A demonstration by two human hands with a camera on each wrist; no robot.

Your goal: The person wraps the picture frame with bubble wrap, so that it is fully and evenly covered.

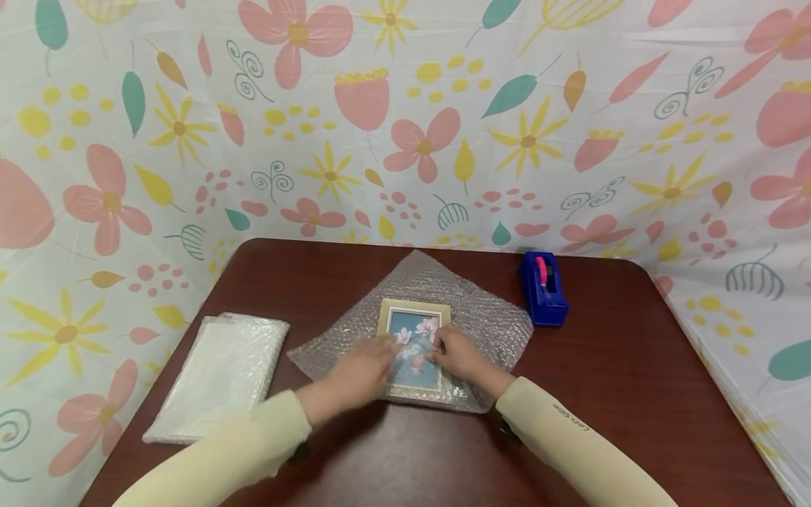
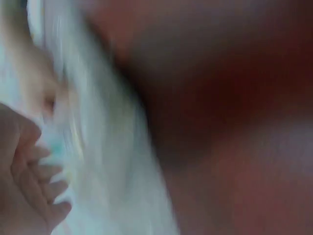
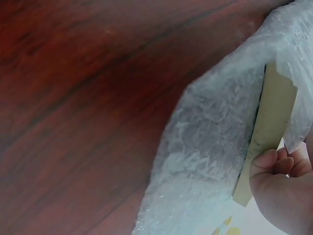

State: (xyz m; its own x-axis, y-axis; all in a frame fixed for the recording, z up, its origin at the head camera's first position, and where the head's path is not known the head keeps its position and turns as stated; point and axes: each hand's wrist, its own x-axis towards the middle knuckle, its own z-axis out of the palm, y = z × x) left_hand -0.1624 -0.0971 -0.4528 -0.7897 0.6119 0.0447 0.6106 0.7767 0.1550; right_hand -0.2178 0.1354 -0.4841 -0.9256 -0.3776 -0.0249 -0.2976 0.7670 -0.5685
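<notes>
1. Pale sleeves come in from the near left and near right, closest to the camera; both forearms angle inward, so the hands meet over one thing at the middle of the tabletop.
2. That thing is a picture frame, lying face up on a bubble-wrap sheet. The sheet is turned cornerwise, likely so that padding extends well past the frame's sides; its near part appears folded up over the frame's near end.
3. On the frame's left side rests the left hand, its grip loose, the fingers gently bent around nothing; it probably steadies frame and wrap against sliding.
4. At the frame's right side is the right hand, its fingers curled in a pinch. The grip seems to hold the folded flap of wrap, with the thumb beside the frame's edge, presumably to keep the flap from springing back.
5. Far right, a blue tape dispenser with a pink core stands just beside the sheet's right corner, perhaps put there to be reachable without crowding the hands.
6. Near left, a flat bubble-wrap stack lies apart, presumably to leave the middle free.
</notes>
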